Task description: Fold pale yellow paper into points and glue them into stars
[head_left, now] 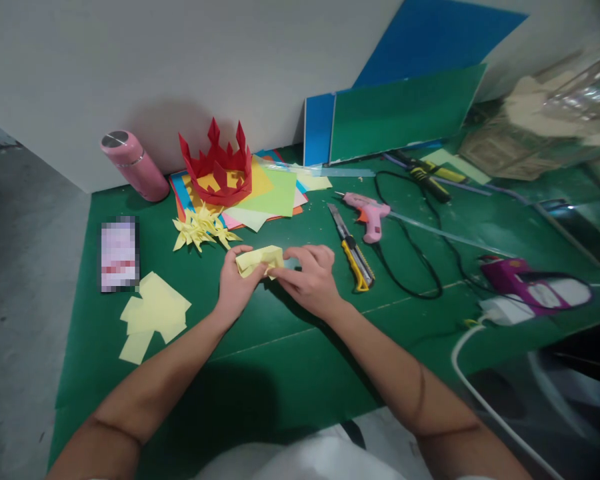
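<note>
Between both hands, above the green table, is a partly folded piece of pale yellow paper [260, 259]. My left hand [237, 283] grips its left side, thumb pressed on the near face. My right hand [310, 277] pinches the lower right edge with thumb and fingertips. Just beyond my left hand lies a pile of folded yellow paper shapes [200, 228] with pointed tips. Loose yellow paper squares [155, 310] overlap each other farther left. A red folded paper crown [220, 170] stands on a stack of coloured paper sheets [280, 193] behind the pile.
Right of my hands lie a yellow utility knife [354, 253] and a pink glue gun [370, 212] with a black cord. A pink bottle [136, 167] stands back left. A power strip [535, 287] and its white cable occupy the right. Green and blue boards [405, 113] lean on the wall.
</note>
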Demonstrator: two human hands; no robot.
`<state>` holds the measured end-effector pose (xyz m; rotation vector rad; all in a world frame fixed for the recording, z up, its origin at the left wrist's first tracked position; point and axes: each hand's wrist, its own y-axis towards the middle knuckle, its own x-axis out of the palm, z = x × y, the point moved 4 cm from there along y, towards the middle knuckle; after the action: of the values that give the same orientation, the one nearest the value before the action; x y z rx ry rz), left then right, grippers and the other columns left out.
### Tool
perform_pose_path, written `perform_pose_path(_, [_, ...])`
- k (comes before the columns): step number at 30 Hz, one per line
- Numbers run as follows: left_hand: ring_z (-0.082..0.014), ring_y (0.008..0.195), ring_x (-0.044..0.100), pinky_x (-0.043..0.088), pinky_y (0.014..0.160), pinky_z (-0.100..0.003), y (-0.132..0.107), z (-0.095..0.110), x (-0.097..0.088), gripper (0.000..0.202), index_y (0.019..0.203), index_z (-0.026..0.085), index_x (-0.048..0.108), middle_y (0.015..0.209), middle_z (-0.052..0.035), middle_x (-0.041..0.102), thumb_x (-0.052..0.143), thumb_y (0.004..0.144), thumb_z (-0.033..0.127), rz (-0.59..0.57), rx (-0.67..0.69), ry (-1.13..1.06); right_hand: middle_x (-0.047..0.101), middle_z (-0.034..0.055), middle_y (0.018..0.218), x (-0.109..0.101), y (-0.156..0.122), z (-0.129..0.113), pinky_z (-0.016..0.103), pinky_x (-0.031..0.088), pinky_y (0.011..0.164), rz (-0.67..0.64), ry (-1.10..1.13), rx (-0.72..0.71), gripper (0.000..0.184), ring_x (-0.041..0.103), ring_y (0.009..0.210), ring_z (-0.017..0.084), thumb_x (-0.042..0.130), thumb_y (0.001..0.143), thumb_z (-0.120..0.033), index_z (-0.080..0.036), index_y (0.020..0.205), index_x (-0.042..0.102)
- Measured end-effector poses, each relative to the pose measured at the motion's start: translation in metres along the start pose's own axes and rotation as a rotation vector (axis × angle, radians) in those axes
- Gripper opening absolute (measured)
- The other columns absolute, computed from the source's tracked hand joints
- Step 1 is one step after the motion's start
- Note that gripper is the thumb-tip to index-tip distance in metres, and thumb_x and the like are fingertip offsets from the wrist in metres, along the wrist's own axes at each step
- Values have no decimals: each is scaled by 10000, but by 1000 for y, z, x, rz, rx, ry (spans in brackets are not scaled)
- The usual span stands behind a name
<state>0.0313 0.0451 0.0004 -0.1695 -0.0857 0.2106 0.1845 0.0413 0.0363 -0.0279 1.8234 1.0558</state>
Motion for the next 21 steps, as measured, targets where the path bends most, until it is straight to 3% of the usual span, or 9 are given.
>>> perform_pose_path(10, [-100, 613, 591, 500, 570, -211, 0, -2, 1, 487, 943, 185, 491, 740, 31, 610, 787, 577, 308, 27, -42, -94, 646, 13, 943, -1, 0, 0, 376, 284, 836, -22, -10, 10, 124, 456, 928, 198, 623, 841, -264, -320, 776, 713])
perform_pose_path(17, [-110, 590, 593, 488, 543, -217, 0, 0, 4, 463, 947, 195, 471, 707, 36, 610, 757, 589, 260, -42, -36, -94, 635, 22, 956, 2, 1, 1, 377, 280, 833, -19, -55, 22, 138, 456, 940, 202, 602, 857, -252, -339, 826, 704])
perform_pose_path(21, [-111, 586, 592, 493, 551, -227, 1, -2, 4, 466, 954, 195, 467, 706, 37, 614, 742, 580, 232, -55, -62, -104, 630, 15, 932, 0, 2, -1, 371, 276, 836, -12, -56, 9, 125, 449, 935, 198, 618, 847, -260, -313, 757, 685])
